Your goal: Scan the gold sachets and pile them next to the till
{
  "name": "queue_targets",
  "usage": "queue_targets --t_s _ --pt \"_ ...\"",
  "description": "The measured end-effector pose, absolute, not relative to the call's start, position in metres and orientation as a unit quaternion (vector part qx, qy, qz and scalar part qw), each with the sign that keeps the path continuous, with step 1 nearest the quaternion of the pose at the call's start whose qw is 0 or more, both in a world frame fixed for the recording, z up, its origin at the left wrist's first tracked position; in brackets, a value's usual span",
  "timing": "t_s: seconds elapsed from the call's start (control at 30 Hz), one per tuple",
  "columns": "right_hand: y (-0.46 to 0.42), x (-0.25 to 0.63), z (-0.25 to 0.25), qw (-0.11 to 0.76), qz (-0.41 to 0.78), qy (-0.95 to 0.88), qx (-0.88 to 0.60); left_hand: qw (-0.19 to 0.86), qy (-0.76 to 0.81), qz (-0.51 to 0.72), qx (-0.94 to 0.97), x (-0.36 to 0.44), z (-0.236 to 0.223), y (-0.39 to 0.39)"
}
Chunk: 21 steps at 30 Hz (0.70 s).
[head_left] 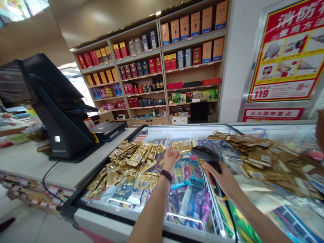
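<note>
Head view: we have our left hand point(170, 160) raised over a glass-topped freezer point(118, 226), fingertips point(172, 152) at the lower edge of a gold snack packet point(183, 145). The fingers are close together, but we can't tell if they're pinching it. The packet sits around the middle of the freezer, toward the far side. Our right hand point(222, 180) is clamped round a black barcode scanner point(206, 153), its head just beside the packet, w/ a cable point(231, 222) hanging down. A beaded bracelet point(166, 176) is on the left wrist. Gold packets point(134, 165) are heaped left, more point(263, 152) right, colored packets point(187, 175) between. Left of us: counter point(30, 165) w/ black register point(58, 108). Ahead: shelves point(164, 84) of boxes and bottles. Right: red fire-safety poster point(288, 57).
</note>
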State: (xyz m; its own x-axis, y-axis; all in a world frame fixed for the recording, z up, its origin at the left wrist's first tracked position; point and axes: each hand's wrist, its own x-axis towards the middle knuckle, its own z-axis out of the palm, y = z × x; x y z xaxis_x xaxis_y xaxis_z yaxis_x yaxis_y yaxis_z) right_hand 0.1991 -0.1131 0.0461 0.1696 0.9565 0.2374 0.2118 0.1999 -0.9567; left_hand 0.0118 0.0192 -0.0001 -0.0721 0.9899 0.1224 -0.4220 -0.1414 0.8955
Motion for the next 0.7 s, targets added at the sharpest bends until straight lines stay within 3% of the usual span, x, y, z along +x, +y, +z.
queue_targets --t_s 0.43,0.7 --pt "-0.112 0.201 0.042 0.556 0.361 -0.528 -0.531 0.548 0.384 0.641 0.375 0.008 0.001 0.020" --pt "-0.101 0.207 0.041 0.575 0.443 -0.489 -0.484 0.504 0.404 0.669 0.368 -0.010 0.004 0.017"
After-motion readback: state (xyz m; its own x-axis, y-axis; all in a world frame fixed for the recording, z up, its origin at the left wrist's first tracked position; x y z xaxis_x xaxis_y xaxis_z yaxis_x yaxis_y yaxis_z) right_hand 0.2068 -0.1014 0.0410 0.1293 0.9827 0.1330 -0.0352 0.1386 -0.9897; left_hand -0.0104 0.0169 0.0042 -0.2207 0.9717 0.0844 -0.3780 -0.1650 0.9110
